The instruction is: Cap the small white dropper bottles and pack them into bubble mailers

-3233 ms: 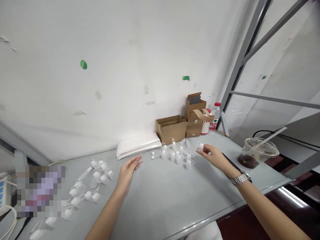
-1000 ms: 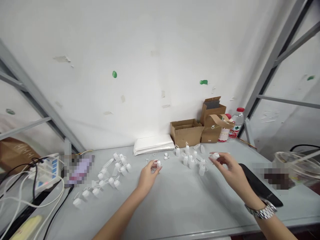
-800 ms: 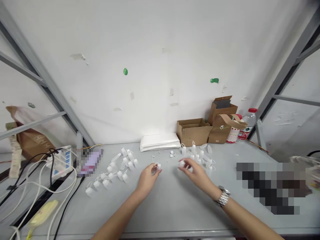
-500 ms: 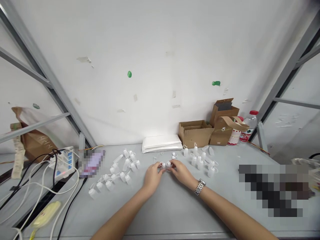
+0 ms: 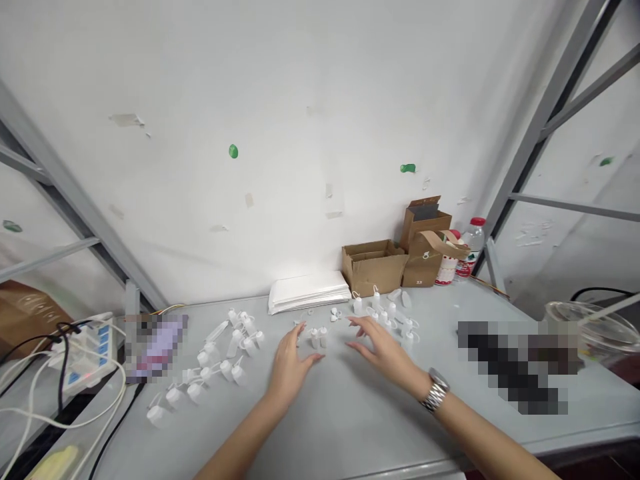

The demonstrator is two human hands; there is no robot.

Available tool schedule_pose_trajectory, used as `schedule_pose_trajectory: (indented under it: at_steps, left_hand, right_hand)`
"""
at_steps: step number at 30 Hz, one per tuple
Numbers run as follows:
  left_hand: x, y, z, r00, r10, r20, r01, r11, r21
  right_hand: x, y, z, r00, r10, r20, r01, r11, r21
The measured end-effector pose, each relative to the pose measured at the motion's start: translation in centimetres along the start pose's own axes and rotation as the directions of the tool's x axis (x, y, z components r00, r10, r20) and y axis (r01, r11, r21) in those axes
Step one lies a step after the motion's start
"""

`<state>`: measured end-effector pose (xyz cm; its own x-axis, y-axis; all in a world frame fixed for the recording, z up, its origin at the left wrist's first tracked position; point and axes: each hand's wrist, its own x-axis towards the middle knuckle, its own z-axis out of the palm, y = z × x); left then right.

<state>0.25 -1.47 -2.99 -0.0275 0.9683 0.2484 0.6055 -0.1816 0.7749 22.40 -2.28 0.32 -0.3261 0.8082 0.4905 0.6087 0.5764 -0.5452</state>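
Observation:
Two small white squeeze bottles (image 5: 319, 339) stand upright side by side on the grey table (image 5: 340, 413). Just to their left is my left hand (image 5: 290, 363), open, its thumb reaching in front of them; I cannot tell whether it touches them. Apart from the bottles on their right, my right hand (image 5: 377, 350) is open and empty, with a metal-band watch (image 5: 436, 390) on the wrist. Behind them lie small loose white caps (image 5: 335, 315). More white bottles with looped cap straps are grouped at the left (image 5: 194, 392) and at the right (image 5: 393, 310), partly behind my right hand.
At the wall are a stack of white sheets (image 5: 310, 291), an open cardboard box (image 5: 376, 272), a brown paper bag (image 5: 421, 267) and a red-capped bottle (image 5: 471, 250). A power strip (image 5: 87, 357) with cables lies left. A clear round container (image 5: 590, 327) is far right.
My right hand has let go and moved right, its fingers spreading. My left hand has opened beside the two bottles, which now stand on the table. The whole view has shifted.

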Motion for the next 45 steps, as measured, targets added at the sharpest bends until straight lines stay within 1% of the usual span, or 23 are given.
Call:
schedule_pose_trajectory:
  at_steps: [2, 3, 4, 5, 6, 7, 8, 9, 12, 14, 16, 18, 21, 25, 28, 30, 33, 35, 40, 43, 45]
  left_hand:
    - [-0.6, 0.3, -0.5, 0.999, 0.027, -0.018, -0.027, 0.999, 0.021]
    - [-0.9, 0.5, -0.7, 0.999, 0.032, -0.02, -0.032, 0.999, 0.023]
    - [-1.1, 0.7, -0.8, 0.999, 0.031, -0.021, -0.031, 0.999, 0.02]
    - [-1.3, 0.9, -0.8, 0.999, 0.025, -0.02, -0.025, 1.0, 0.009]
    - [-1.4, 1.1, -0.8, 1.0, 0.018, -0.023, -0.018, 1.0, -0.006]
    - [-1.4, 1.2, -0.7, 0.999, 0.004, -0.031, -0.005, 1.0, -0.022]
    - [-1.4, 1.3, -0.6, 0.999, -0.018, -0.043, 0.016, 0.999, -0.038]
    - [-1.2, 1.3, -0.4, 0.998, -0.045, -0.049, 0.042, 0.997, -0.06]
    - [-0.4, 0.9, 0.6, 0.993, -0.12, -0.009, 0.116, 0.976, -0.184]
    - [0.4, 0.4, 1.4, 0.991, -0.125, 0.044, 0.132, 0.946, -0.296]
    - [1.1, -0.1, 2.1, 0.991, -0.106, 0.08, 0.128, 0.921, -0.369]
    - [1.6, -0.4, 2.7, 0.991, -0.097, 0.095, 0.127, 0.908, -0.399]
    - [2.0, -0.6, 3.2, 0.987, -0.109, 0.119, 0.149, 0.897, -0.416]
    - [2.2, -0.5, 3.3, 0.978, -0.107, 0.179, 0.183, 0.852, -0.49]
    - [2.3, -0.5, 3.2, 0.973, -0.123, 0.196, 0.211, 0.816, -0.537]
    - [2.3, -0.6, 3.1, 0.971, -0.127, 0.204, 0.221, 0.805, -0.551]
    - [2.4, -0.8, 3.1, 0.969, -0.117, 0.22, 0.22, 0.818, -0.531]
    - [2.5, -0.8, 3.1, 0.97, -0.111, 0.214, 0.205, 0.846, -0.492]
    - [2.6, 0.1, 3.1, 0.979, -0.08, 0.19, 0.146, 0.921, -0.361]
    - [2.5, 0.9, 3.3, 0.978, -0.067, 0.198, 0.127, 0.943, -0.308]
    - [2.4, 1.4, 3.8, 0.976, -0.035, 0.213, 0.097, 0.954, -0.283]
  right_hand:
    - [-1.2, 0.2, -2.9, 0.996, 0.052, -0.072, -0.056, 0.997, -0.047]
    - [-1.8, 0.5, -4.2, 0.986, 0.096, -0.136, -0.108, 0.991, -0.079]
    - [-2.4, 0.9, -5.4, 0.965, 0.151, -0.217, -0.18, 0.976, -0.12]
    - [-3.1, 1.4, -6.3, 0.931, 0.213, -0.295, -0.267, 0.95, -0.16]
    - [-3.7, 2.0, -6.9, 0.888, 0.28, -0.365, -0.365, 0.912, -0.188]
    - [-4.3, 2.6, -7.3, 0.845, 0.341, -0.411, -0.451, 0.868, -0.207]
    - [-4.8, 3.1, -7.4, 0.809, 0.395, -0.434, -0.52, 0.826, -0.217]
    - [-5.3, 3.6, -7.2, 0.786, 0.442, -0.432, -0.568, 0.793, -0.222]
    - [-6.1, 4.5, -5.8, 0.765, 0.545, -0.342, -0.629, 0.745, -0.22]
    - [-6.3, 4.7, -4.8, 0.75, 0.594, -0.293, -0.656, 0.725, -0.21]
    - [-6.3, 4.8, -3.9, 0.737, 0.615, -0.28, -0.672, 0.713, -0.202]
    - [-6.3, 4.7, -3.1, 0.743, 0.604, -0.287, -0.663, 0.721, -0.199]
    - [-6.1, 3.9, -1.6, 0.789, 0.553, -0.268, -0.603, 0.781, -0.163]
    - [-4.9, 2.0, 0.9, 0.884, 0.453, -0.111, -0.463, 0.882, -0.086]
    - [-3.1, 0.8, 2.7, 0.947, 0.32, -0.017, -0.32, 0.94, -0.118]
    - [-1.7, 0.7, 3.7, 0.973, 0.228, 0.021, -0.222, 0.962, -0.157]
    - [0.0, 1.0, 4.6, 0.991, 0.125, 0.042, -0.114, 0.971, -0.21]
    - [0.7, 1.4, 5.0, 0.995, 0.09, 0.042, -0.078, 0.969, -0.234]
    - [1.2, 1.8, 5.1, 0.996, 0.075, 0.056, -0.059, 0.967, -0.249]
    - [0.9, 1.9, 4.6, 0.994, 0.08, 0.078, -0.058, 0.967, -0.249]
    - [0.4, 2.0, 4.0, 0.992, 0.102, 0.071, -0.081, 0.964, -0.254]
